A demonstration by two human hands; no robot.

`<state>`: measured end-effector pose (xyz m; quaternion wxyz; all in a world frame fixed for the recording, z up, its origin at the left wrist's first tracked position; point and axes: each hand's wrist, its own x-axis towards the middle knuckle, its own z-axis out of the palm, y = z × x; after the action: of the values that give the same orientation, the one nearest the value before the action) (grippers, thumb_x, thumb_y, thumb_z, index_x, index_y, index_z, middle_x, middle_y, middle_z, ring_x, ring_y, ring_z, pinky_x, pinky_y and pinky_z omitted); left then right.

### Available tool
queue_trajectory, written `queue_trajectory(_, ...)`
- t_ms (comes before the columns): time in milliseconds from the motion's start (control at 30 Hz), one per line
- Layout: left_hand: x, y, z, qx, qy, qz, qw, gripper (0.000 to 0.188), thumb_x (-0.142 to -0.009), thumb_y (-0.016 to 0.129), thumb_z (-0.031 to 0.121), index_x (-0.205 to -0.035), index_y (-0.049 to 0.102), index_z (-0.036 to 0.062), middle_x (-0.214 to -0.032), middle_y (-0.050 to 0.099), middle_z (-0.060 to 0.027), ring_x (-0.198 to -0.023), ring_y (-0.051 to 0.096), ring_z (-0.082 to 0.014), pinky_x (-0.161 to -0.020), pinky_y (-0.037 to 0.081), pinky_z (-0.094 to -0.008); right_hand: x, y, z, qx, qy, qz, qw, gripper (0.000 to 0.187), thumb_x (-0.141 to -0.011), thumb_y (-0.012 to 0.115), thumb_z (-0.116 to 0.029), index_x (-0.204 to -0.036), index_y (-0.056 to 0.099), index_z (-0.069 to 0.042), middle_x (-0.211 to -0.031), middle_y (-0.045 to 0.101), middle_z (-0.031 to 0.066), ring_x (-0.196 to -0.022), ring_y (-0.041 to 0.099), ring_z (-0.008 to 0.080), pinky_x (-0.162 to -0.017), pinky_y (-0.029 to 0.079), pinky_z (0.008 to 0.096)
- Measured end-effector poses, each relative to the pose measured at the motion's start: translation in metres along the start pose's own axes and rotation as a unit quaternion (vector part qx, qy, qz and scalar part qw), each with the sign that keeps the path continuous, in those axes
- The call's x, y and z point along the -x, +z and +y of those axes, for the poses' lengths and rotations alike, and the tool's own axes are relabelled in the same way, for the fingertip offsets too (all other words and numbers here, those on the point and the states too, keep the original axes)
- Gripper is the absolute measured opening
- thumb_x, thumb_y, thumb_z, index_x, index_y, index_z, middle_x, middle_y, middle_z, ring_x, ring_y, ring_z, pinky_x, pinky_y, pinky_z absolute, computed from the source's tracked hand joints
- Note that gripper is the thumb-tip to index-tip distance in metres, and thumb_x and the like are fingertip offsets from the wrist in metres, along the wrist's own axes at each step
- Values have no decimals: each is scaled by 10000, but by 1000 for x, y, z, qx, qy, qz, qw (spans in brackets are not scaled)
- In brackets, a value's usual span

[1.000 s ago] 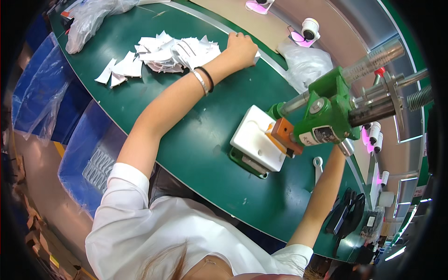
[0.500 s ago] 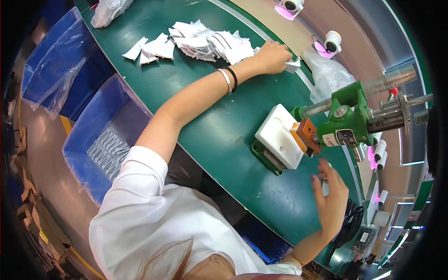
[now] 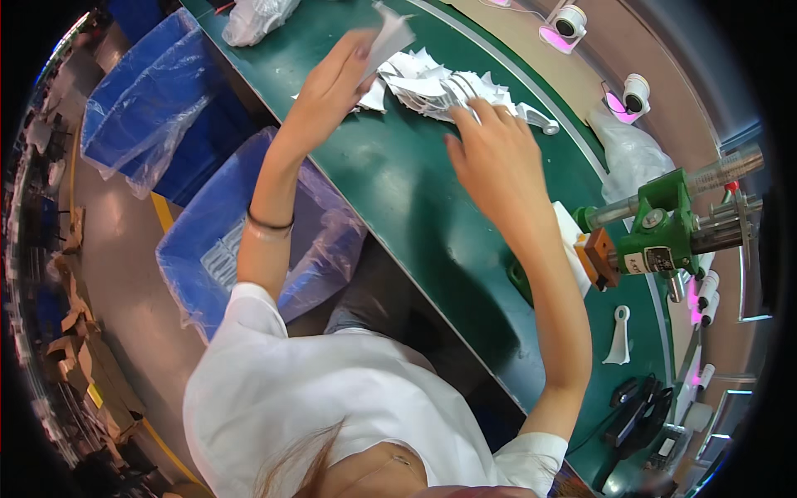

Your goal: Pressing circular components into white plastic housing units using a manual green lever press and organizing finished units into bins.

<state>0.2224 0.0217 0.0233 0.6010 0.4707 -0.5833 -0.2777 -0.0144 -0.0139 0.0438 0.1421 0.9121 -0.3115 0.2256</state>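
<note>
So the left hand [image 3: 332, 83] is up at the far left of the tabletop [image 3: 390, 183], and its grip is pinching a white curved piece [image 3: 390, 41] between thumb and fingers. Both are a bit motion-blurred, but you can see the piece sticking out to the right of the fingertips, held up just left of the big heap of white pieces [image 3: 432, 83]. There's a black band [image 3: 271, 226] round that wrist.

Right hand [image 3: 502, 158] is reaching across with its fingers over the near right part of the heap. Can't tell whether that grip is pinching anything or even touching the heap, since the back of the hand blocks the view. One white part with a ringed end [image 3: 544, 123] pokes out at the heap's right end.

Over on the right there's a green press [image 3: 664, 216] with an orange-brown block [image 3: 599, 257] at its end, right by a white block [image 3: 573, 241] that's partly behind the right forearm. A loose white arm-shaped part [image 3: 618, 336] lies nearer, on the right, with some black gear [image 3: 639, 411] nearer than that.

Down left of the tabletop sit two blue bins [image 3: 124, 108] with clear plastic liners, the nearer one with pale pieces [image 3: 222, 259] inside.
</note>
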Motion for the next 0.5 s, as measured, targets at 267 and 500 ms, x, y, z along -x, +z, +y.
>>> queue_trajectory(267, 83, -26, -9, -127, -47, -61, 989, 398, -940, 660, 197, -1315, 592, 81, -818, 618, -34, -708, 516, -105, -648, 439, -268, -85, 116, 20, -87, 20, -82, 993, 396, -887, 708, -347, -1207, 656, -121, -1407, 552, 86, -1341, 450, 346, -1079, 356, 521)
queue_trajectory(500, 96, -22, -5, -124, -92, -31, 988, 519, -823, 769, 124, -1324, 633, 102, -855, 626, -9, -685, 569, -70, -590, 437, -222, -96, 135, 31, -152, 35, -47, 987, 261, -900, 682, -363, -1068, 737, -171, -1355, 596, 39, -1308, 481, 331, -1067, 336, 541)
